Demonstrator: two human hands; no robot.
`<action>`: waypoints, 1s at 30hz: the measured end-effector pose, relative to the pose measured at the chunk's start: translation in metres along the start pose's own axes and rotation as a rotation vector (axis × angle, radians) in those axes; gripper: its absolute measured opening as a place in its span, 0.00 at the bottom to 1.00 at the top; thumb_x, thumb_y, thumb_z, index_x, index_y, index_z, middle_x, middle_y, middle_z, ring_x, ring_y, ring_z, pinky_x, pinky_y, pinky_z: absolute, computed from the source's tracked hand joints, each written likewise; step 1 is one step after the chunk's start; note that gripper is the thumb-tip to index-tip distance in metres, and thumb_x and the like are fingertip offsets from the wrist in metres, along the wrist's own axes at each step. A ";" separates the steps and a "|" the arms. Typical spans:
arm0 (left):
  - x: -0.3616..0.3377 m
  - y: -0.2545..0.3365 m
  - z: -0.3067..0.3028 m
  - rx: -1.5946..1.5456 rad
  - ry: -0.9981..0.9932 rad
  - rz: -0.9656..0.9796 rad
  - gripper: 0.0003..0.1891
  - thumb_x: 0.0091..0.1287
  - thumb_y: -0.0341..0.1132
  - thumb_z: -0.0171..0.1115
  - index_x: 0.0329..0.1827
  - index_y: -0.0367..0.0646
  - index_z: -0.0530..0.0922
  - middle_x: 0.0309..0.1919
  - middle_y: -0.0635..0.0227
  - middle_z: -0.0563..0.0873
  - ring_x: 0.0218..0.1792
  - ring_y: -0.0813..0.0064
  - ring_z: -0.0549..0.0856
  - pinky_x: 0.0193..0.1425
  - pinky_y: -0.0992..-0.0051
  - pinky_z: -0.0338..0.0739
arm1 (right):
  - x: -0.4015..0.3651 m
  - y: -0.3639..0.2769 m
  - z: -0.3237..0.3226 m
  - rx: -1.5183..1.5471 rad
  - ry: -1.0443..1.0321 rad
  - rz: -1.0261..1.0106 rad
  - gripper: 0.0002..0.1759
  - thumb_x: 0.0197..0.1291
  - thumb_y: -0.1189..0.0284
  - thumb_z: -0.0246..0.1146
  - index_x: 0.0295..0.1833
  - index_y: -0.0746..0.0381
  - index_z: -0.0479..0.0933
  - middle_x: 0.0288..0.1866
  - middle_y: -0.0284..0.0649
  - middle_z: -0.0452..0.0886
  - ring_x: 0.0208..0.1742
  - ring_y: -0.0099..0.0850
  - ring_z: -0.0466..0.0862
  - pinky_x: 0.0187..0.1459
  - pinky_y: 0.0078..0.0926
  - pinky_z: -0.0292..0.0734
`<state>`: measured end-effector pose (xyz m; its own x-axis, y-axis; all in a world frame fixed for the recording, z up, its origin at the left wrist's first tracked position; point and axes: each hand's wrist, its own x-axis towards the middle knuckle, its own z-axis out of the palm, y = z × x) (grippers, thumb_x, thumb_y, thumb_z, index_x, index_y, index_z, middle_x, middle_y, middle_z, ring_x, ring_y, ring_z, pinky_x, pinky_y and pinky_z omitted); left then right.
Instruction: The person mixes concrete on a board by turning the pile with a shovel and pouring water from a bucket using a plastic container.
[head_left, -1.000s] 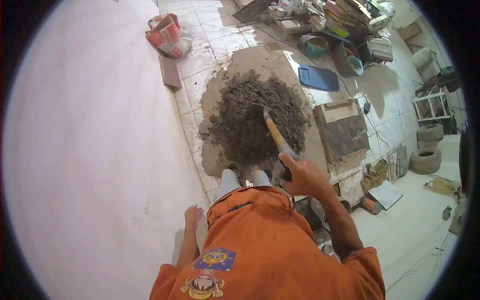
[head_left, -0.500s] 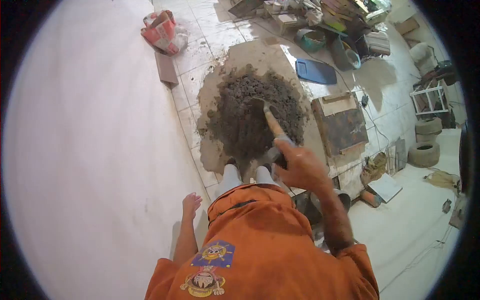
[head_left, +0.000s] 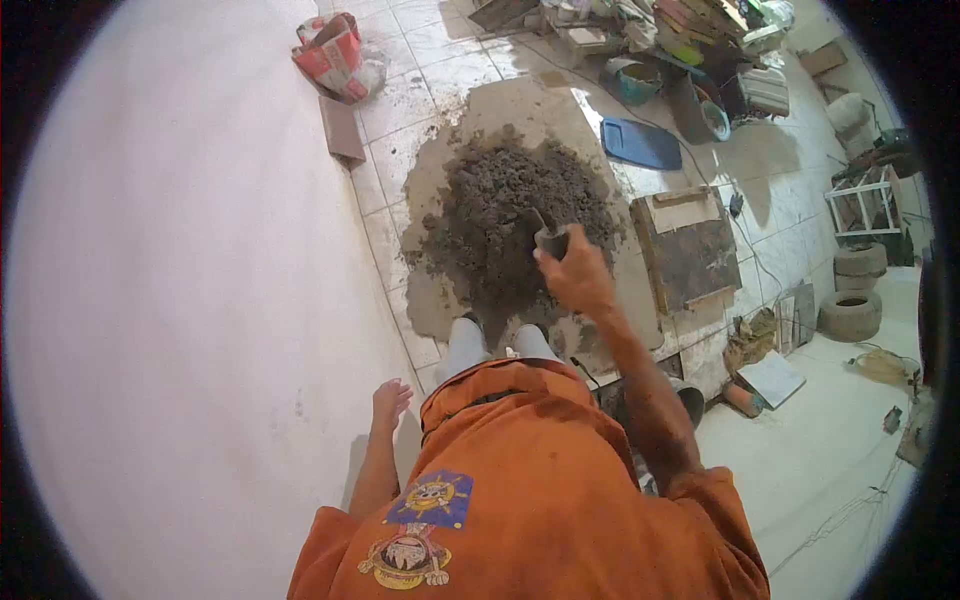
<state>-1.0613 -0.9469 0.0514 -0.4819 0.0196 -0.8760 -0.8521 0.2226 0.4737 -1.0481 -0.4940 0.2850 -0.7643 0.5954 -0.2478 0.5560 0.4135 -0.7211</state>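
My right hand (head_left: 580, 270) is closed around the handle of a tool (head_left: 552, 238), whose far end reaches into a heap of dark wet mix (head_left: 500, 190). How much of the tool is sunk in the mix cannot be made out. The heap spreads over a grey board (head_left: 430, 290) on the tiled floor, just ahead of my feet. Down at my left side, beside the pale wall, my left hand (head_left: 392, 399) hangs with its fingers apart, holding nothing.
A red and white bag (head_left: 332, 62) and a brown block (head_left: 343, 130) lie by the wall. Right of the heap are a blue lid (head_left: 641, 144) and a wooden panel (head_left: 690, 250). Buckets (head_left: 700, 105), tyres (head_left: 850, 314) and a cable (head_left: 755, 250) stand or lie farther right.
My right hand has moved forward and slightly up in view, over the heap's right side, and the tool's angle has changed. My left hand has barely moved.
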 end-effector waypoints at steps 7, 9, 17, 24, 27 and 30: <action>-0.004 0.027 -0.010 0.016 0.040 0.073 0.19 0.65 0.41 0.53 0.55 0.40 0.69 0.42 0.59 0.81 0.40 0.69 0.82 0.44 0.70 0.74 | 0.018 -0.091 -0.171 -0.006 0.198 -0.066 0.24 0.53 0.50 0.63 0.36 0.62 0.74 0.16 0.32 0.73 0.11 0.21 0.70 0.14 0.23 0.67; -0.010 0.024 -0.011 0.028 0.061 0.050 0.20 0.65 0.41 0.52 0.56 0.40 0.69 0.42 0.59 0.81 0.40 0.69 0.82 0.44 0.69 0.74 | 0.025 -0.097 -0.217 0.024 0.202 0.019 0.22 0.56 0.51 0.61 0.32 0.61 0.72 0.14 0.30 0.68 0.10 0.20 0.68 0.13 0.21 0.65; -0.014 -0.024 -0.029 -0.160 -0.006 -0.062 0.18 0.63 0.37 0.54 0.55 0.42 0.70 0.42 0.60 0.81 0.39 0.65 0.81 0.43 0.66 0.74 | 0.094 0.062 -0.035 0.066 0.403 0.131 0.25 0.57 0.62 0.57 0.44 0.74 0.60 0.19 0.44 0.73 0.14 0.36 0.77 0.17 0.35 0.71; -0.032 -0.038 -0.040 0.272 -0.025 0.100 0.16 0.63 0.36 0.54 0.52 0.41 0.73 0.40 0.63 0.81 0.40 0.70 0.81 0.40 0.69 0.76 | 0.077 -0.002 -0.057 0.160 0.247 -0.036 0.20 0.57 0.64 0.59 0.43 0.68 0.62 0.17 0.41 0.74 0.13 0.30 0.74 0.17 0.31 0.70; -0.033 -0.030 -0.051 0.159 0.025 0.000 0.16 0.64 0.37 0.54 0.51 0.40 0.72 0.40 0.63 0.81 0.40 0.72 0.80 0.39 0.71 0.76 | 0.057 -0.073 -0.132 0.007 0.142 -0.246 0.20 0.57 0.57 0.61 0.33 0.64 0.69 0.13 0.35 0.71 0.10 0.26 0.70 0.14 0.26 0.68; -0.014 -0.031 -0.054 -0.099 0.077 -0.073 0.18 0.64 0.38 0.53 0.54 0.39 0.70 0.42 0.60 0.80 0.42 0.69 0.80 0.41 0.72 0.75 | 0.051 -0.118 -0.189 0.020 0.048 -0.144 0.18 0.57 0.58 0.61 0.33 0.63 0.70 0.15 0.33 0.70 0.10 0.23 0.69 0.14 0.23 0.66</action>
<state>-1.0392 -1.0072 0.0535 -0.4286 -0.0690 -0.9009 -0.8998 0.1231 0.4186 -1.0906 -0.3821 0.4798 -0.8191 0.5630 -0.1103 0.4348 0.4837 -0.7596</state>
